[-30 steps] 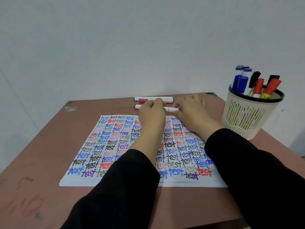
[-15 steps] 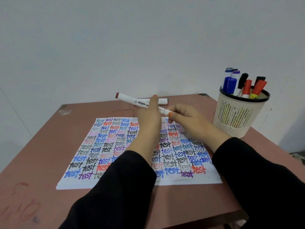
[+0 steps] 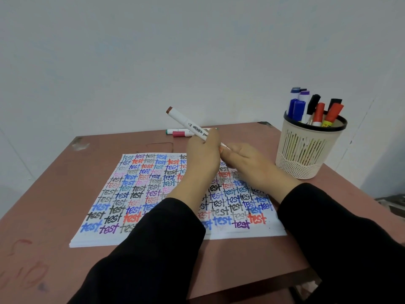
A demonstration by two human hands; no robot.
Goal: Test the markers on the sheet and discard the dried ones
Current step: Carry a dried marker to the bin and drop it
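Observation:
My left hand (image 3: 202, 155) grips a white marker with a brown end cap (image 3: 186, 125), tilted up to the far left above the sheet. My right hand (image 3: 243, 160) pinches the marker's near end, which is hidden between the fingers. Under both hands lies a white sheet (image 3: 140, 194) covered with the word "test" in many colours. Two markers, one green-capped (image 3: 175, 131) and one pink-capped (image 3: 180, 134), lie on the table beyond the sheet.
A cream mesh cup (image 3: 306, 150) with several blue, black, purple and orange markers stands at the back right of the brown table (image 3: 54, 183). A pale wall rises right behind the table. Red scribbles mark the table's near left.
Both hands lifted the brown-capped marker off the table and raised it; its far end now tilts higher. The camera view shifted slightly.

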